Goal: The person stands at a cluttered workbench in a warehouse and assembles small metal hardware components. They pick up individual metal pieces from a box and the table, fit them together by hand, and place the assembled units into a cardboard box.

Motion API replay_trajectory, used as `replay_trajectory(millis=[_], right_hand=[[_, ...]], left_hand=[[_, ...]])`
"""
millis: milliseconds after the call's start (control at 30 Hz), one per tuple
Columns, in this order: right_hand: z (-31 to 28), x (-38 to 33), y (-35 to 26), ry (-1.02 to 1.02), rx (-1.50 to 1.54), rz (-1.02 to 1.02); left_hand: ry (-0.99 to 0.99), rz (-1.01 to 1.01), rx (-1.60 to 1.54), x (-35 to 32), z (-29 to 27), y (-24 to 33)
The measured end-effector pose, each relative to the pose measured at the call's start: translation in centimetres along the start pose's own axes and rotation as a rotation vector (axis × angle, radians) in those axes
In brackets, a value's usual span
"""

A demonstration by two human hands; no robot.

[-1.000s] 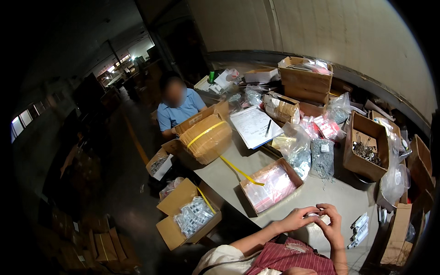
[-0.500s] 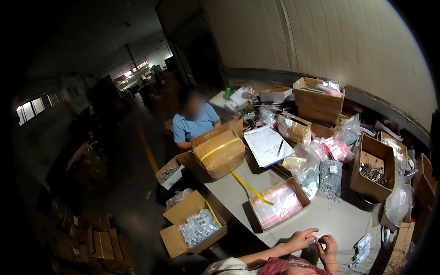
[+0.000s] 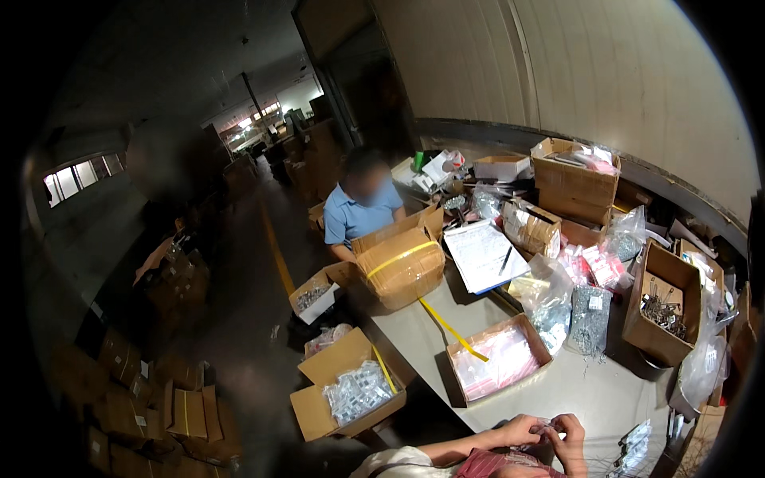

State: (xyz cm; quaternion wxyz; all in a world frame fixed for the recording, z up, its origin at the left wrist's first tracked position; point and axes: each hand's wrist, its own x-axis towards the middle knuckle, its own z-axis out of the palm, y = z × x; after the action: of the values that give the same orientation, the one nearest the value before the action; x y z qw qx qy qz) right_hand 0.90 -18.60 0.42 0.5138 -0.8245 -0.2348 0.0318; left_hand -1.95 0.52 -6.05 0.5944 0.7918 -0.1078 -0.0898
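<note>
Clear plastic piece (image 3: 546, 425): small, just past the near bench edge, between the wearer's left hand (image 3: 519, 432) and right hand (image 3: 569, 435). Both grips pinched down on it, fingertips almost meeting; too small to make out details.

Containers: shallow carton (image 3: 541, 347) ahead of the hands, full of flat pink-edged plastic bags (image 3: 494, 362). Flapped box (image 3: 313, 415) off the bench's left edge, heaped with clear packets (image 3: 358, 392). Smaller box (image 3: 323, 307) beyond it, grey metal parts inside. Deep brown box (image 3: 653, 338) on the right, wire-like metal pieces (image 3: 664, 312) in the bottom. Clear bag (image 3: 590, 319) near it, small grey bits. Taped carton (image 3: 402, 275) in front of a co-worker (image 3: 362, 211) in a blue shirt.

Vs. 1 s ago: whole view has swung, so the scene sits lower and further right in frame; hands now close to the lower edge. Piece still in the fingers. Cartons unchanged relative to each other.

Bench (image 3: 610, 390): pale top, cluttered at back; clipboard (image 3: 482, 255) with pen (image 3: 506, 260), yellow strap (image 3: 450, 325), pile of silvery-white packets (image 3: 633, 448) right of the hands. Room: dim, panelled wall (image 3: 637, 80) behind, yellow floor line (image 3: 276, 247) along the aisle, stacked boxes lower left.
</note>
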Motion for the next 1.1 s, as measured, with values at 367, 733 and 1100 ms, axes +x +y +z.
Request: replay_trajectory(millis=[367, 733, 1100], right_hand=[[-2.4, -0.6, 0.7, 0.119, 0.029, 0.153], [-6.1, 2.4, -1.7, 0.012, 0.504, 0.343], [-7.3, 3.1, -2.0, -0.031, 0.512, 0.368]], left_hand=[[-0.173, -0.239, -0.568, 1.0, 1.4, 1.5], [-0.181, -0.357, -0.577, 0.4, -2.9, 8.7], [-0.280, -0.405, -0.774, 0.9, -4.2, 12.4]])
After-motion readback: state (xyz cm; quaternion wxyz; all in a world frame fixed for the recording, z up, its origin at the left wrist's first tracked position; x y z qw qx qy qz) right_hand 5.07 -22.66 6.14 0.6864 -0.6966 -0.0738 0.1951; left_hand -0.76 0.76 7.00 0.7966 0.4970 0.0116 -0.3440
